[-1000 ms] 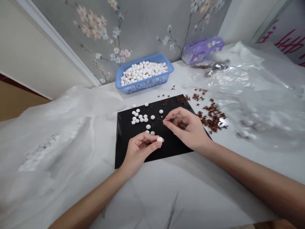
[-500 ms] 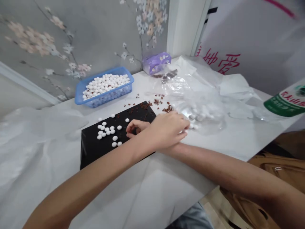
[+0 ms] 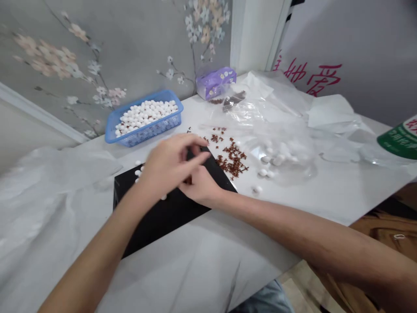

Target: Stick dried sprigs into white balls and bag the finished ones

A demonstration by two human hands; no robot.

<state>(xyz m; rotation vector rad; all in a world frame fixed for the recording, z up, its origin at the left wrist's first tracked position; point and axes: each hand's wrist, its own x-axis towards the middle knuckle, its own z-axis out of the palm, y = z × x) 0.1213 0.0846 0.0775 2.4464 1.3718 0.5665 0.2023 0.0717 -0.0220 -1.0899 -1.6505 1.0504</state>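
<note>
My left hand [image 3: 169, 163] hovers over the black mat [image 3: 169, 217], smeared by motion, its fingers pointing right. Just behind it my right hand [image 3: 202, 188] rests on the mat's right edge, with its fingers hidden by the left hand. A few white beads [image 3: 138, 172] peek out on the mat beside my left hand. To the right of both hands a pile of small brown star-shaped pieces [image 3: 233, 158] lies on the white table. One loose white bead [image 3: 257, 189] sits on the table further right.
A blue basket [image 3: 146, 130] full of white beads stands at the back by the wall. A clear plastic bag [image 3: 283, 126] with some beads lies right, a purple tissue pack [image 3: 215, 81] behind it, a green bottle [image 3: 397, 137] far right. White plastic sheeting [image 3: 48, 191] covers the left.
My left hand reached right across my right arm to the bag, then swung back over the mat. A white bead now lies near the bag. My head turned right.
</note>
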